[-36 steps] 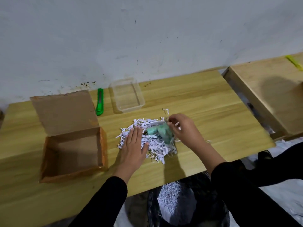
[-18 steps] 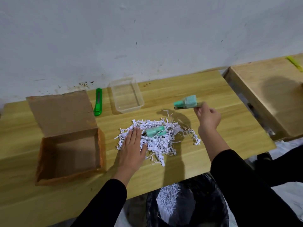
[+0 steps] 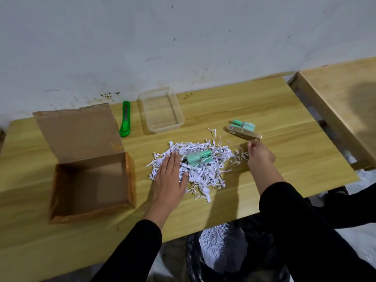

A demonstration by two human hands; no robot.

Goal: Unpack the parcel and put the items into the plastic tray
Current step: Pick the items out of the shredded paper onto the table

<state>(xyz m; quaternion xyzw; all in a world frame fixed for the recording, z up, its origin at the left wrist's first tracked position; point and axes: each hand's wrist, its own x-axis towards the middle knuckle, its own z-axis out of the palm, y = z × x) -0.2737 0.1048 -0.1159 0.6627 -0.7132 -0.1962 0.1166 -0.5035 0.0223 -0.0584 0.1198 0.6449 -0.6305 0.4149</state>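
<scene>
Your left hand [image 3: 169,178] lies flat, fingers spread, gripping nothing, on the 8 o'clock side of the shredded paper [image 3: 200,165]. Judging by the pose, it's there to pin the loose filler so it doesn't scatter while you pick through it. One green item [image 3: 198,158] sits on top of the pile, just off your left fingertips at their 2 o'clock, fully exposed and easy to lift. Your right hand [image 3: 259,153] is at the pile's 3 o'clock, fingers loosely curled and empty as far as I can tell; motion blur makes the fingertips hard to read. Just beyond it, at 12 o'clock from the hand, a small packet [image 3: 243,130] with green pieces lies on the bare table [image 3: 284,119], not touching the hand. It's parked on the wood, likely to keep it apart from the paper, but it isn't in the plastic tray [image 3: 161,110] yet. The tray sits empty at 11 o'clock from the pile, near the wall, with the green knife [image 3: 125,119] just beside it at 9 o'clock. The cardboard box [image 3: 91,180] is open and looks empty at 9 o'clock from your left hand. So unpacking looks nearly done and loading the tray hasn't started. Both items need moving there.
</scene>
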